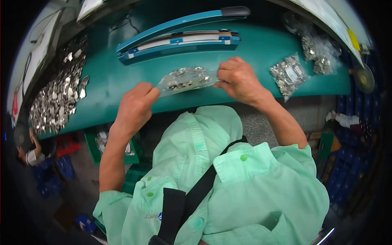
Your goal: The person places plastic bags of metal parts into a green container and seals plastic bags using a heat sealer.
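Observation:
A clear plastic bag (185, 79) with shiny metal parts inside is stretched between my hands, over the front part of the green table. My left hand (136, 104) pinches its left end, fingers closed. The right end is gripped by my right hand (237, 79), thumb and fingers pressed together. Just behind the bag stands a blue hand-lever bag sealer (179, 51), its lever arm (175, 24) raised at a slant with a black grip at the right. Whether the bag's mouth is sealed cannot be made out.
Loose metal pieces (57, 98) are heaped on the table's left side. A filled bag (288, 74) lies at the right, with more filled bags (322, 53) behind it. Below the table edge is a green crate (93, 147). Other people's arms show at both far sides.

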### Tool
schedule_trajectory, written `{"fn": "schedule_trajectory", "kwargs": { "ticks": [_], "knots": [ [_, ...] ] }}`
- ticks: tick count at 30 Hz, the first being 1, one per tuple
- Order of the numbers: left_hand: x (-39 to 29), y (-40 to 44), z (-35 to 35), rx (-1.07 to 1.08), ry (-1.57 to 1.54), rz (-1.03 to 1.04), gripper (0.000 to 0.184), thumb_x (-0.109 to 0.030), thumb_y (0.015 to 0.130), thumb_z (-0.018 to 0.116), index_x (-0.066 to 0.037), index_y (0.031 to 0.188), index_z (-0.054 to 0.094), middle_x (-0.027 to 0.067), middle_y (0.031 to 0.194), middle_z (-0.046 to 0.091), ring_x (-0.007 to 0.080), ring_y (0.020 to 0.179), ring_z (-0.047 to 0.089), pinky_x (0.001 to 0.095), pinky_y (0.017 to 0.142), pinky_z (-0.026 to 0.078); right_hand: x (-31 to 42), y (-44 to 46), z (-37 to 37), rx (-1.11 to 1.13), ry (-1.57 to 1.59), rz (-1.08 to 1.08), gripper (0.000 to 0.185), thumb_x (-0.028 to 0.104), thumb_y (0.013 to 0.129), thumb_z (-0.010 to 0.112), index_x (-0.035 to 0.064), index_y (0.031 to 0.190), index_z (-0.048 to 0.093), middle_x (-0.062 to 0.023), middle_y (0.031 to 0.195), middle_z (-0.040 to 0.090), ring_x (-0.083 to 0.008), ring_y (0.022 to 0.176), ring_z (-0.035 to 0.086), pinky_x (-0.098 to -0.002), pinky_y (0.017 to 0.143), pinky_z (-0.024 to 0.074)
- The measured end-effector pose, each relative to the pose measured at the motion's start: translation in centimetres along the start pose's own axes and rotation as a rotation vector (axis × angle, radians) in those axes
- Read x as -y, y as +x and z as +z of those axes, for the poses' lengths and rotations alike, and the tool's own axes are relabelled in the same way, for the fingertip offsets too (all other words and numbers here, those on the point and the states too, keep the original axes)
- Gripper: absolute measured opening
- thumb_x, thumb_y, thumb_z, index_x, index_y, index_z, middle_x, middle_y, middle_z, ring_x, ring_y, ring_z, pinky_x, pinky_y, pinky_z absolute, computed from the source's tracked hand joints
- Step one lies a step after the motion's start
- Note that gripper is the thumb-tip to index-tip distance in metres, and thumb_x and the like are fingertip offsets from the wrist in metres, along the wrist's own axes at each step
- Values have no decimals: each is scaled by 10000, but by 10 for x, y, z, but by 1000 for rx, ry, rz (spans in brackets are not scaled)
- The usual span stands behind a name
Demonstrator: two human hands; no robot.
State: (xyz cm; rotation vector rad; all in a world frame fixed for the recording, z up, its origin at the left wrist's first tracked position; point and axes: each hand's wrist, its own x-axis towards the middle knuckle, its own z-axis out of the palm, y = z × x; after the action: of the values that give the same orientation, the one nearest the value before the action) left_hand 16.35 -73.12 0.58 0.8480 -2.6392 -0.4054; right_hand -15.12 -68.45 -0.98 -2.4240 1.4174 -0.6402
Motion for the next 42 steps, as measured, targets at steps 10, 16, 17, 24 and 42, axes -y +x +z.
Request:
{"fn": "schedule_trajectory", "kwargs": {
  "ticks": [10,16,17,24,42],
  "knots": [
    [-8,15,10,-88,20,-79,240,42,638,729,8,811,567,170,1264,561,382,1192,520,418,903,497,9,-11,13,-100,96,1,248,58,656,771,27,745,542,-129,820,543,-352,791,549,-437,666,440],
    [-1,6,25,-96,-132,-100,261,109,644,680,28,770,467,140,973,610,330,873,586,408,708,477,15,-9,-1,42,111,-66,123,70,716,694,57,833,658,-132,885,562,-320,905,582,-470,776,458],
    [-1,8,23,-104,-131,-86,260,109,645,678,29,771,465,142,968,607,333,869,586,407,703,476,9,-10,6,71,63,-64,142,66,715,683,67,857,679,-135,904,571,-329,913,587,-484,777,465],
    [-6,11,6,-171,-103,-65,260,98,634,698,31,764,483,168,983,581,345,873,586,410,698,474,-12,-7,-5,-84,51,42,139,124,693,712,28,695,612,-138,772,567,-369,788,592,-484,664,484],
    [40,16,37,-255,-701,-381,205,85,676,707,-17,750,546,63,822,633,161,802,611,300,737,492,-22,12,14,-146,443,202,165,-4,763,757,-14,795,595,-76,841,656,-191,781,644,-320,740,504]
  ]
}}
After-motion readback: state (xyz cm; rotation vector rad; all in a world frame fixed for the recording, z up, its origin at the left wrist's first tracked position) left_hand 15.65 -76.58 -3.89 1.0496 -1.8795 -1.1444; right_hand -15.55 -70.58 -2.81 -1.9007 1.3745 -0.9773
